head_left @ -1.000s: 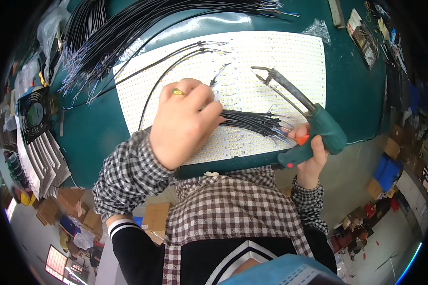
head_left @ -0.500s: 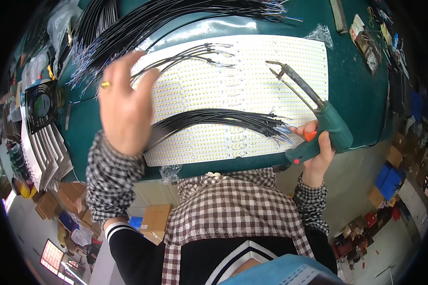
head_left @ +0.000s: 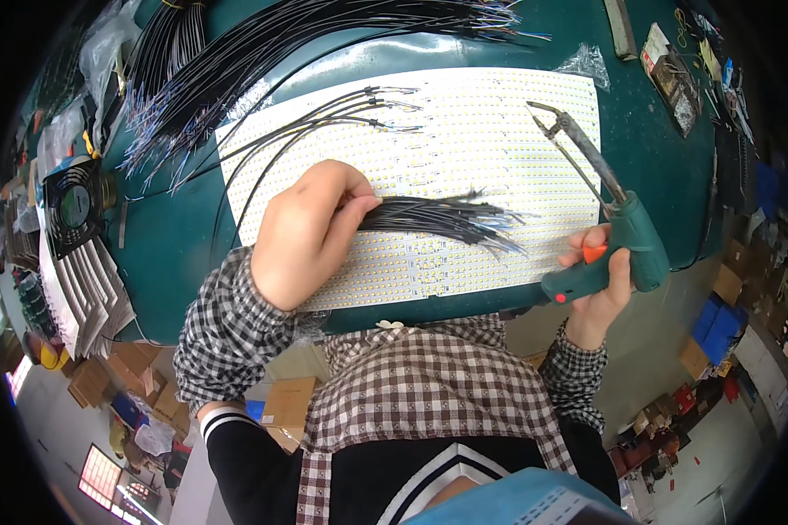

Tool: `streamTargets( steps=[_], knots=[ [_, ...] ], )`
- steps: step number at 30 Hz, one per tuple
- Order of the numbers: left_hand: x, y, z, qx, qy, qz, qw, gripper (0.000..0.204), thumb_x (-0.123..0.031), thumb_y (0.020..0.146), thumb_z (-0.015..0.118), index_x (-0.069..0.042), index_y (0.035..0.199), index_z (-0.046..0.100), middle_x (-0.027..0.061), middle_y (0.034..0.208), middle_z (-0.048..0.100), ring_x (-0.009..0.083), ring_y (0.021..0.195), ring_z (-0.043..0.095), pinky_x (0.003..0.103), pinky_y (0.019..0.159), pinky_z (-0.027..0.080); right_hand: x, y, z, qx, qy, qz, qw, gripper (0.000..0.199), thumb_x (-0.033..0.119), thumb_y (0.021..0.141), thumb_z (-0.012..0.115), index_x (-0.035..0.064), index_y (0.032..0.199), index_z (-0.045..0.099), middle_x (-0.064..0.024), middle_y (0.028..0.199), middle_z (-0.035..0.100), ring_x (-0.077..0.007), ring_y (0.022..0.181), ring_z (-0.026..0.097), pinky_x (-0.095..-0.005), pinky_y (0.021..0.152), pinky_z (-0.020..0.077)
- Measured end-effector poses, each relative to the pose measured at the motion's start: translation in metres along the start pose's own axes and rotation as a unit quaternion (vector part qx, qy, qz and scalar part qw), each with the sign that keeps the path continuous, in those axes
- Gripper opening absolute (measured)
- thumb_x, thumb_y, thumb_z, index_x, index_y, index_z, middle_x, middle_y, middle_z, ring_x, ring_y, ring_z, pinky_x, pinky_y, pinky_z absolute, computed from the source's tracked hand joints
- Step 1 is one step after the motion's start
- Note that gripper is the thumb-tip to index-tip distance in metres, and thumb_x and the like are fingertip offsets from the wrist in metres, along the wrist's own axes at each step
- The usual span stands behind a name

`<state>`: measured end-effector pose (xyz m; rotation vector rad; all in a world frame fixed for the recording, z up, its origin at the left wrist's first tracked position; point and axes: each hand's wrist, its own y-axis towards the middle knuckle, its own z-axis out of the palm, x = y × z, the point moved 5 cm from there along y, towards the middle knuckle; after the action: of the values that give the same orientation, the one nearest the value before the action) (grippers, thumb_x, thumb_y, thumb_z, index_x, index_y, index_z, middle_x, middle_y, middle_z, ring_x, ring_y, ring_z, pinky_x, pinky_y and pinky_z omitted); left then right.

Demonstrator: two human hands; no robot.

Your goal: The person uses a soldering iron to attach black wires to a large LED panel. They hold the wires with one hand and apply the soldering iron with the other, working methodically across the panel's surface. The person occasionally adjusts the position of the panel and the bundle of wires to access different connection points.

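My left hand (head_left: 311,232) is closed in a pinch at the left end of a bundle of black cables (head_left: 438,216); how many cables it grips is hidden. The bundle lies across a white panel (head_left: 517,175) dotted with rows of small yellow LEDs, its bared wire ends fanning right. In my right hand (head_left: 600,293) is a green soldering gun (head_left: 636,241) with an orange trigger, its metal tip up and left above the panel's right part. A few separate black cables (head_left: 324,109) lie on the panel's upper left, their ends at its middle.
A thick heap of black cables (head_left: 306,39) runs along the table's far side. At the left stand a black fan (head_left: 72,206) and stacked white panels (head_left: 87,293). Clear plastic (head_left: 584,66) lies at the panel's far right corner, and a worn box (head_left: 671,79) lies beyond it.
My left hand came down and right from the separate cables to the bundle and closed on it. My right hand shifted slightly right with the soldering gun.
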<state>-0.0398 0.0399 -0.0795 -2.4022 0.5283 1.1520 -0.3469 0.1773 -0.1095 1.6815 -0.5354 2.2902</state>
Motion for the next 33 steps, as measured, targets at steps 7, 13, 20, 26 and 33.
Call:
streamTargets(
  steps=[7,13,20,26,33],
  knots=[
    [-0.020,0.003,0.026,0.132,-0.132,0.135,0.973,0.009,-0.008,0.090,0.065,-0.004,0.094,0.058,0.0138,0.087,0.064,0.0336,0.080,0.065,0.039,0.069,0.051,0.006,0.003,0.000,-0.004,-0.001,-0.019,1.000,0.048,0.030,0.103,0.052,-0.0047,0.135,0.046,-0.0138,0.099,0.060,-0.0223,0.089,0.066,-0.0307,0.063,0.0630],
    [-0.009,0.003,0.027,0.095,-0.113,0.053,0.988,0.005,-0.001,0.093,0.062,-0.001,0.096,0.058,0.0134,0.092,0.064,0.0283,0.083,0.065,0.034,0.075,0.052,0.007,0.006,-0.003,-0.036,0.003,-0.023,0.999,0.046,0.028,0.098,0.059,-0.0063,0.128,0.050,-0.0160,0.097,0.063,-0.0263,0.087,0.068,-0.0334,0.058,0.0629],
    [0.002,-0.008,-0.011,-0.160,0.128,0.071,0.976,0.010,0.005,0.090,0.062,0.001,0.098,0.057,0.0141,0.091,0.062,0.0298,0.080,0.062,0.036,0.073,0.050,0.010,0.006,0.001,-0.027,0.001,-0.027,0.999,0.045,0.027,0.098,0.059,-0.0060,0.128,0.051,-0.0162,0.097,0.063,-0.0270,0.088,0.068,-0.0332,0.059,0.0628],
    [-0.022,0.008,-0.007,-0.128,0.180,0.149,0.964,0.029,-0.002,0.078,0.073,-0.002,0.105,0.062,0.0149,0.103,0.060,0.0343,0.094,0.061,0.041,0.079,0.050,0.008,0.007,0.006,-0.018,-0.010,-0.022,1.000,0.045,0.025,0.097,0.060,-0.0063,0.128,0.051,-0.0165,0.098,0.063,-0.0275,0.087,0.068,-0.0333,0.059,0.0625],
    [-0.022,0.060,0.029,-0.060,0.132,0.227,0.963,0.019,-0.005,0.080,0.072,-0.002,0.093,0.058,0.0118,0.091,0.058,0.0331,0.083,0.058,0.041,0.071,0.048,0.016,0.001,0.017,0.001,-0.039,-0.039,0.998,0.044,0.023,0.097,0.061,-0.0071,0.128,0.052,-0.0184,0.099,0.064,-0.0286,0.085,0.068,-0.0341,0.060,0.0624]
  ],
)
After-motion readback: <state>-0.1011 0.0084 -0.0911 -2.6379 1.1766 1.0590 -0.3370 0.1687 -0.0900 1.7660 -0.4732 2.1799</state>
